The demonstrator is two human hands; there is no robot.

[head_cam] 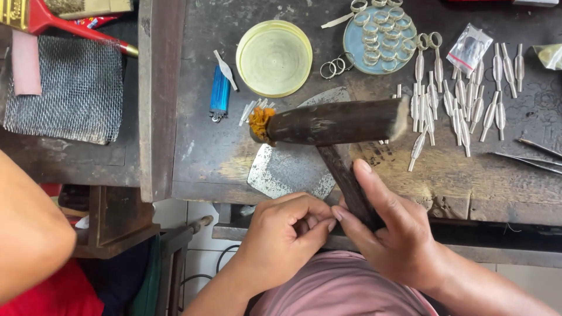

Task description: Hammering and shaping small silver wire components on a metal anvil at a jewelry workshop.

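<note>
Mallet [333,122] head lies left-right; right hand [392,225] fingers grip handle; left hand [287,231] fingers pinched.

Right hand [398,234] grips dark wooden mallet [336,123] handle; left hand [284,231] pinches small piece beside it.

One camera only, worn on the person's head, looks almost straight down onto a dark wooden workbench [246,158] from close range — the bench fills the upper two thirds of the frame, its near edge running across the middle. The person's lap and both hands, left hand [284,231] and right hand [389,225], sit at the bottom centre, nearest the lens. At the lower left a blurred limb intrudes — probably another person's arm [29,228], too near to tell.
</note>
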